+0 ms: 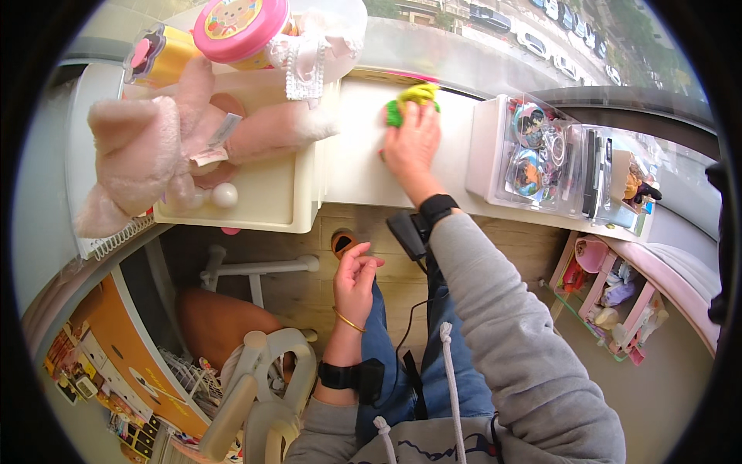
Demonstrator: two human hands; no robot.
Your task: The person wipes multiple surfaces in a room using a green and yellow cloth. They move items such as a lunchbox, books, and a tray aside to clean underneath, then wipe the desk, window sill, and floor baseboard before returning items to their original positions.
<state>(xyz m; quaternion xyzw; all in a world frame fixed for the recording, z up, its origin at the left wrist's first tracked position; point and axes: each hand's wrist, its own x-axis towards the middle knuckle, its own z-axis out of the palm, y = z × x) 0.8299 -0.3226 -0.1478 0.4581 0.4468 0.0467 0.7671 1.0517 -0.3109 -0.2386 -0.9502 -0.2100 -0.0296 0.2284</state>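
Note:
My right hand (414, 142) presses a yellow and green cloth (418, 95) with a pinkish edge against the back of the white windowsill (359, 139), beside the window frame. The fingers lie over the cloth's near side; what is under the palm is hidden. My left hand (355, 278) hangs over the floor in front of the sill, with nothing in it, its fingers loosely bent and apart. Left of the cloth, a pink plush toy (191, 133) lies face down on a cream plastic tray or lid (261, 203).
Right of the cloth stands a clear organizer box (545, 156) with badges and pens. A pink-lidded tub (243, 26) and a yellow container (165, 55) are at back left. Below are a grey chair (284, 371), an orange-fronted cabinet (139, 354) and a pink shelf cart (614, 290).

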